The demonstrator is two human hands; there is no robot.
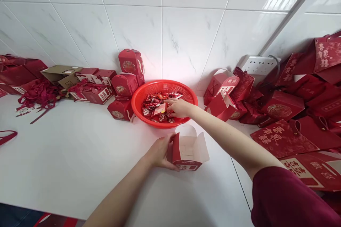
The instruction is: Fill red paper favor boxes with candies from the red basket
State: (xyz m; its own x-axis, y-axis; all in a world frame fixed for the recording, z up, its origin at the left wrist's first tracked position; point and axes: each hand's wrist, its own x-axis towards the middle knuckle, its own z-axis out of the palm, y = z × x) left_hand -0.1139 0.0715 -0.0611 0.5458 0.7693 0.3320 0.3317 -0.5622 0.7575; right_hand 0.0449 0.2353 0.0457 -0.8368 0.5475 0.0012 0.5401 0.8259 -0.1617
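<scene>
My left hand is wrapped round the left side of a red gift box on the white table. The box stands with its lid flaps open, and its pale inside shows no contents. My right hand reaches into a red plastic basket, fingers apart and touching the wrapped candies heaped there. The fingertips are partly lost among the wrappers, and no candy is plainly gripped. The basket stands just behind the open box.
Closed red boxes are stacked left of the basket. Farther left lie more boxes and a heap of red ribbons. Many red boxes crowd the right side, near a white power strip. A tiled wall rises behind.
</scene>
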